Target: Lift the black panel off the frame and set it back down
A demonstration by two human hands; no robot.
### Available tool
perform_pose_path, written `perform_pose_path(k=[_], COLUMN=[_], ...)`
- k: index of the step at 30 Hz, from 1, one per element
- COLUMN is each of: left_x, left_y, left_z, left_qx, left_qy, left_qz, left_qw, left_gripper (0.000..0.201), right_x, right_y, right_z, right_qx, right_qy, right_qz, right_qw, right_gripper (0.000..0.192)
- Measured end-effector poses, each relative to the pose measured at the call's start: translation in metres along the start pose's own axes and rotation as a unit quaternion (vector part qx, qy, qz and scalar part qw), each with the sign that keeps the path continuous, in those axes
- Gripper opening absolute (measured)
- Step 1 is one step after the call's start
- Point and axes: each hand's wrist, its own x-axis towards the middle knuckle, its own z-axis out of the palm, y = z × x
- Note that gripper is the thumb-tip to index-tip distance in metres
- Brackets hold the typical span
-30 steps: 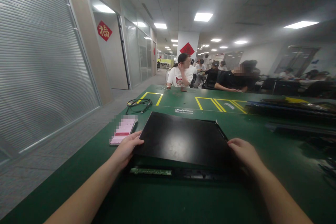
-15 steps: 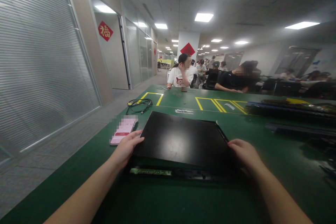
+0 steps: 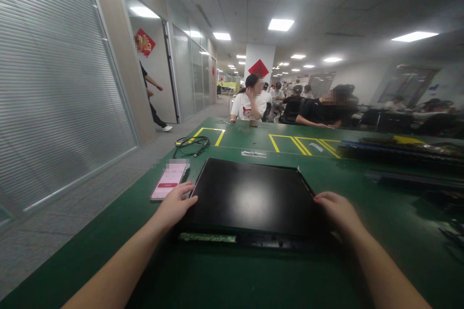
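Head camera looks down on two bare forearms reaching out over a green counter [image 3: 108,246]. Between the hands lies a flat black panel [image 3: 250,198], a monitor-like slab with a glossy top, resting on the counter with a green circuit strip [image 3: 207,238] showing along its near edge.

Left hand [image 3: 174,206] grips the panel's near left corner, fingers curled over the top edge and thumb lying along the side. Right hand [image 3: 337,210] holds the near right edge, fingers bent over the rim and partly tucked against the side; how far they reach beneath cannot be told.

Just beyond the left hand, touching nothing, a phone [image 3: 168,181] with a pink screen lies face up beside the panel's left edge. Farther out past it sits a coil of black cable [image 3: 192,143]. Yellow tape outlines [image 3: 290,142] mark the counter beyond the panel. Well off to the right of the right hand lie long dark flat units [image 3: 398,149], blurred. Across the far end of the counter, other people [image 3: 250,101] sit, and a person [image 3: 152,99] walks through a doorway far off to the left.
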Motion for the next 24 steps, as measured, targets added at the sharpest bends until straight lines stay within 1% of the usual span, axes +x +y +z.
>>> perform_pose_path(k=[5, 9, 12, 16, 17, 19, 22, 24], left_x=[0.004, 0.005, 0.006, 0.009, 0.011, 0.014, 0.017, 0.018], left_y=[-0.008, -0.01, -0.015, -0.022, -0.024, -0.027, -0.03, -0.03], left_z=[0.0, -0.001, 0.0, 0.0, 0.0, 0.0, 0.001, 0.002], left_qx=[0.048, 0.075, 0.075, 0.074, 0.086, 0.145, 0.246, 0.277], left_qy=[-0.026, -0.021, -0.015, -0.015, -0.017, -0.031, -0.051, -0.055], left_qz=[0.015, 0.028, 0.037, 0.035, 0.036, 0.045, 0.055, 0.056], left_qw=[0.998, 0.997, 0.996, 0.997, 0.995, 0.988, 0.966, 0.958], left_gripper=[0.022, 0.02, 0.019, 0.022, 0.023, 0.025, 0.033, 0.038], right_x=[0.001, 0.002, 0.001, -0.001, -0.001, -0.001, 0.001, 0.003], right_y=[0.004, 0.004, 0.002, -0.001, -0.001, -0.002, -0.001, 0.001], right_z=[0.002, 0.002, 0.001, -0.001, -0.001, -0.002, -0.002, -0.003], right_qx=[0.018, 0.01, 0.0, 0.004, 0.005, 0.001, -0.018, -0.024], right_qy=[-0.005, -0.007, -0.006, -0.009, -0.012, -0.018, -0.02, -0.024], right_qz=[-0.002, 0.005, 0.003, 0.011, 0.014, 0.016, 0.004, -0.002], right_qw=[1.0, 1.0, 1.0, 1.0, 1.0, 1.0, 1.0, 0.999], right_gripper=[0.025, 0.025, 0.024, 0.024, 0.024, 0.025, 0.028, 0.03])
